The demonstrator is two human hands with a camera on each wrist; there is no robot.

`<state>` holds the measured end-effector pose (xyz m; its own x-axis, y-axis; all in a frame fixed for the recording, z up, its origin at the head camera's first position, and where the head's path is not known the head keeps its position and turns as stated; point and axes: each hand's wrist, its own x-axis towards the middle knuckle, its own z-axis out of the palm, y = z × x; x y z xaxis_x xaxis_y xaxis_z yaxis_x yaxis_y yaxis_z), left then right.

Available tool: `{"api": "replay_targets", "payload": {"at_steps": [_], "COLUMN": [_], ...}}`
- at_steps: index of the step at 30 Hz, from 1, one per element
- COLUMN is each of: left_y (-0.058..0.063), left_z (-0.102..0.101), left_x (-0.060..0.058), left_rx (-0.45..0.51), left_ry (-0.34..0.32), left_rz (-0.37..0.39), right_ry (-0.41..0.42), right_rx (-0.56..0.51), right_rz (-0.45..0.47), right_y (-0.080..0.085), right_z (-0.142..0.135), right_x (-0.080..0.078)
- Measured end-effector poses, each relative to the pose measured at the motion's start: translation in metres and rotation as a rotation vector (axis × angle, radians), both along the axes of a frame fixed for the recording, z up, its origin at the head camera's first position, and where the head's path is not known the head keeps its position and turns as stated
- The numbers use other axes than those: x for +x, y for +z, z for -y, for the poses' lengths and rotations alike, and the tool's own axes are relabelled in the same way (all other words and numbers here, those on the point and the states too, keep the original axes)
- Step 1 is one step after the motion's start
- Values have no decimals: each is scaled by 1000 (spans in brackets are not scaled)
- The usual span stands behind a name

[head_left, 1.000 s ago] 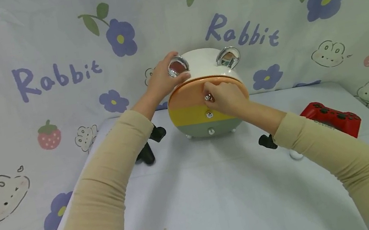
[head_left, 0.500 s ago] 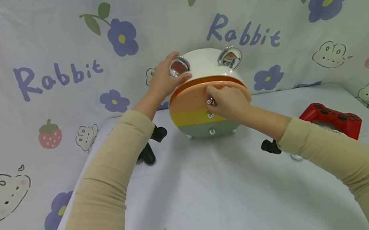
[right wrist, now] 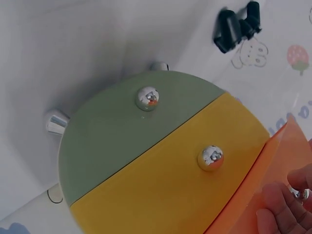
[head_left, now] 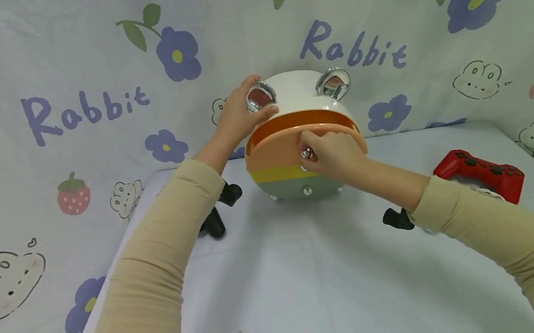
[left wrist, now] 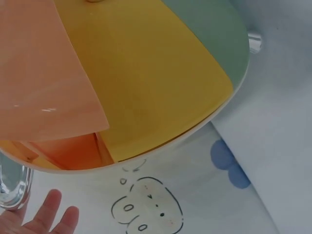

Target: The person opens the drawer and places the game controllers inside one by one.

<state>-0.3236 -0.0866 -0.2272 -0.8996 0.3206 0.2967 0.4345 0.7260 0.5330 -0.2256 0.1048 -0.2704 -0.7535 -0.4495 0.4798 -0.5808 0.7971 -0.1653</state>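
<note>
A rounded white drawer box (head_left: 293, 88) with chrome ears stands at the back of the table. Its fronts are orange, yellow and green, with round chrome knobs. My left hand (head_left: 239, 115) holds the box by its left ear (head_left: 260, 95), thumb in front and index finger at the top; its other fingers (left wrist: 48, 212) are spread. My right hand (head_left: 335, 150) pinches the knob (head_left: 306, 153) of the orange top drawer (head_left: 272, 149), which stands partly pulled out. The yellow drawer (right wrist: 161, 175) and green drawer (right wrist: 122, 117) are flush. The top drawer's contents are hidden.
Right of the box lies a red game controller (head_left: 480, 175), with a whitish object partly hidden beside my right sleeve. A black object (head_left: 213, 222) lies by my left forearm. Behind the table hangs a printed cloth (head_left: 84, 55). White cloth (head_left: 288, 292) covers the table.
My right hand has drawn the orange top drawer out towards me, and the gap above its front has widened. My left hand has stayed on the ear.
</note>
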Motion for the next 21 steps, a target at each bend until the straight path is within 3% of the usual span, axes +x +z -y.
{"api": "replay_targets", "payload": {"at_steps": [5,21], "left_y": [0,0], "left_z": [0,1], "left_x": [1,-1], "left_rx": [3,-9], "left_ry": [-2,-14], "left_rz": [1,-12], "right_ry": [-18,42], "right_rx": [11,17], "right_rz": [32,-108], "right_y": [1,-5], "right_z": [0,-2], "right_x": [6,19]}}
